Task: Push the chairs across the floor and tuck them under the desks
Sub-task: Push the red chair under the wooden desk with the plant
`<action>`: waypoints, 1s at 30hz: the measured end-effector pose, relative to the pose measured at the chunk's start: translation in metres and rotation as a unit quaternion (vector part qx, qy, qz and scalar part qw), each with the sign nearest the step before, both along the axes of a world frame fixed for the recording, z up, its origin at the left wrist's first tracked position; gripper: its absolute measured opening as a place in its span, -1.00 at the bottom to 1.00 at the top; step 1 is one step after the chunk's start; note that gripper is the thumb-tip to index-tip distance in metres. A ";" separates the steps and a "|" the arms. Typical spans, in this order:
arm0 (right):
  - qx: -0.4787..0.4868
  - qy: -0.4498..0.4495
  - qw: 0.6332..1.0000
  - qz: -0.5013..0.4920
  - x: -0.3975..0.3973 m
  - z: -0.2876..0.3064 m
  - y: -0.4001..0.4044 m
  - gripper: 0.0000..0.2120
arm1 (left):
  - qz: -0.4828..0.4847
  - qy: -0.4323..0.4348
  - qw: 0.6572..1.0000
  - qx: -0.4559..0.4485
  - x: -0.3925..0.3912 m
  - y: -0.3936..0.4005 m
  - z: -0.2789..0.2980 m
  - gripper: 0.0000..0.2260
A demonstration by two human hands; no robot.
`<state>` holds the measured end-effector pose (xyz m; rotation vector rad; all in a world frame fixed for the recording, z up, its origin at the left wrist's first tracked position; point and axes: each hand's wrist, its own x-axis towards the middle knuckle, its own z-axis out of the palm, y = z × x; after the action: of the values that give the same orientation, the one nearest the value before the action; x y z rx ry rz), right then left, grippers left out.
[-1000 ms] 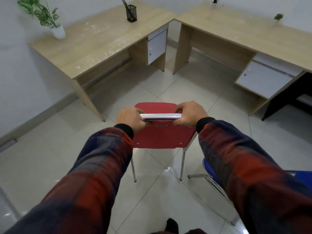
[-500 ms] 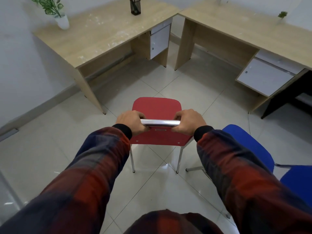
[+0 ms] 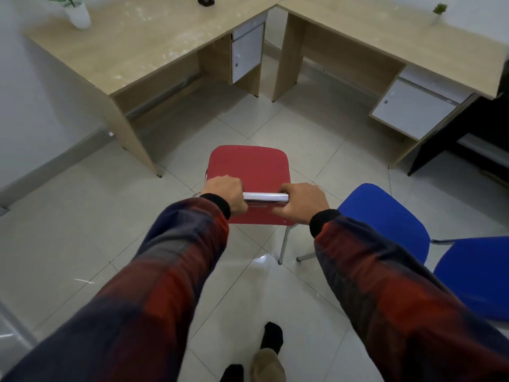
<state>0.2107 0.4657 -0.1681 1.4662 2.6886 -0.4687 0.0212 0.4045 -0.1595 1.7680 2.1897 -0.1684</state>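
Observation:
A red chair (image 3: 248,166) with chrome legs stands on the tiled floor in front of me, its seat facing the desks. My left hand (image 3: 224,193) and my right hand (image 3: 303,201) both grip the chrome top bar (image 3: 265,197) of its backrest. Two wooden desks meet in a corner ahead: the left desk (image 3: 143,48) and the right desk (image 3: 385,37). A blue chair (image 3: 391,219) stands just right of the red one, partly hidden by my right sleeve.
A white potted plant (image 3: 78,13) and a black pen holder (image 3: 205,0) sit on the left desk, a small plant (image 3: 439,9) on the right desk. White drawer units (image 3: 246,52) hang under both desks. A black piece of furniture (image 3: 473,125) stands at far right. My feet (image 3: 271,337) show below.
The red chair has moved forward across the tiles toward the desks with both hands on its bar. The blue chair has come further into view on the right.

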 end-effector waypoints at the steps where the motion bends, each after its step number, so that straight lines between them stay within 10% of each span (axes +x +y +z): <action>1: 0.008 -0.001 1.000 0.015 0.000 -0.001 0.001 -0.66 | -0.006 -0.017 1.000 0.000 -0.005 0.002 -0.002 -0.78; 30: 0.037 0.024 0.999 0.013 -0.034 0.001 0.131 -0.79 | -0.004 0.040 0.996 0.082 -0.040 0.115 -0.007 -0.79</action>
<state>0.1771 0.5971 -0.1670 1.4529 2.7869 -0.4120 -0.0185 0.5191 -0.1663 1.8866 2.3117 -0.0633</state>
